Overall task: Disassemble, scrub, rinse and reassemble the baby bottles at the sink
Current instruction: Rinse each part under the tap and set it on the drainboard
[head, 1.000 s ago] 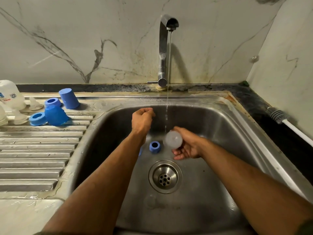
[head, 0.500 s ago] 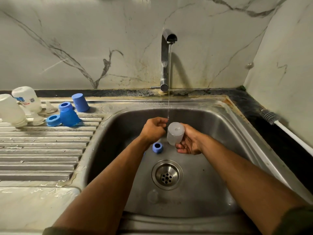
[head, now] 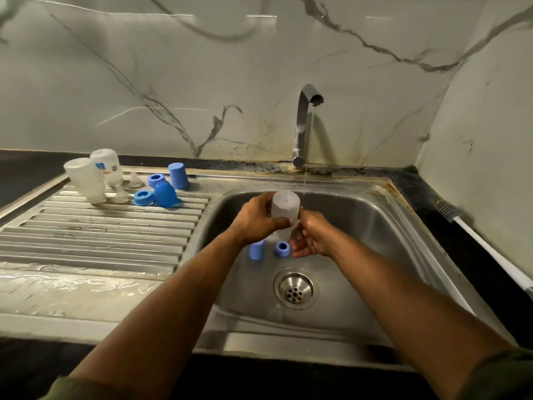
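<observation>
A clear baby bottle body [head: 285, 209] is held upside down over the sink basin [head: 375, 226], just left of the thin water stream. My left hand [head: 256, 219] grips its side. My right hand [head: 313, 235] sits at its lower end with the fingers loosely curled under it. A blue cap [head: 256, 249] and a blue collar ring [head: 282, 249] lie on the basin floor below my hands. On the drainboard [head: 95, 235] at the left stand two clear bottles [head: 86, 179], clear nipples [head: 135, 180], blue rings [head: 143, 197] and blue caps [head: 178, 176].
The tap [head: 304, 122] at the back runs a thin stream. The drain [head: 296, 287] is in the middle of the basin. A bottle brush [head: 473, 226] with a white handle lies on the dark counter at the right. Marble walls close off the back and right.
My left hand has moved right and taken hold of the bottle. Both hands have lifted the bottle higher, base up. The camera has tilted upward.
</observation>
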